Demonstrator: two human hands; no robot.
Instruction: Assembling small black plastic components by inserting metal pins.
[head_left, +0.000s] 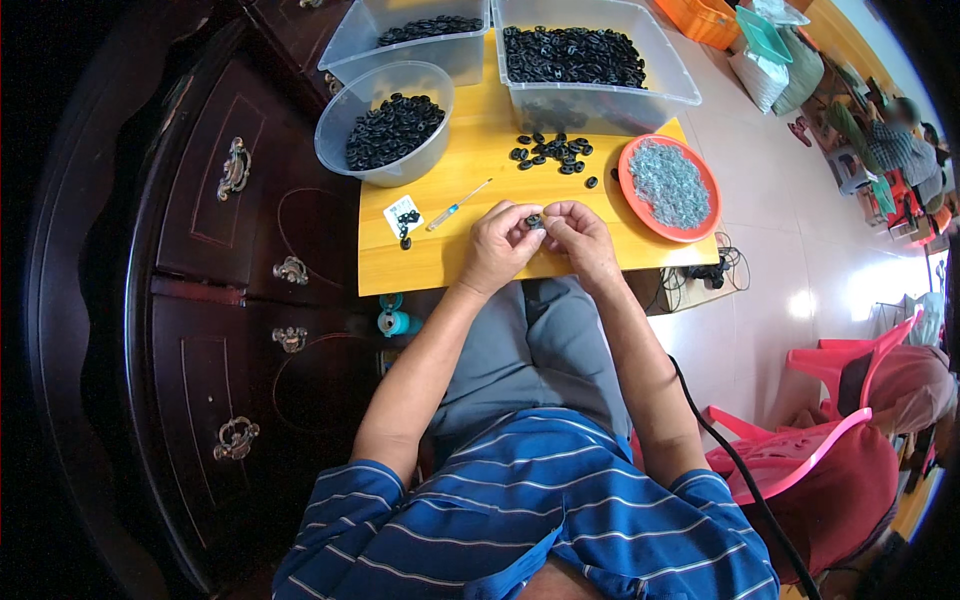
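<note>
My left hand (498, 245) and my right hand (580, 237) meet over the near edge of a small yellow wooden table (480, 160), and together they pinch one small black ring part (535, 221) between the fingertips. A loose heap of the same black rings (553, 152) lies on the table just beyond my hands. To the right stands a round orange plate (628, 190) filled with small silvery-grey bits (668, 183). Left of my hands lie a thin syringe-like tool (458, 205) and a small white card (401, 213) with a few black rings on it.
A clear round bowl (384, 120) and two clear bins (590, 60) (412, 35) hold many black rings at the table's far side. A dark wooden cabinet (230, 270) stands at the left. Pink plastic chairs (800, 450) and a black cable (740, 470) are at my right; another person (890, 145) sits far off.
</note>
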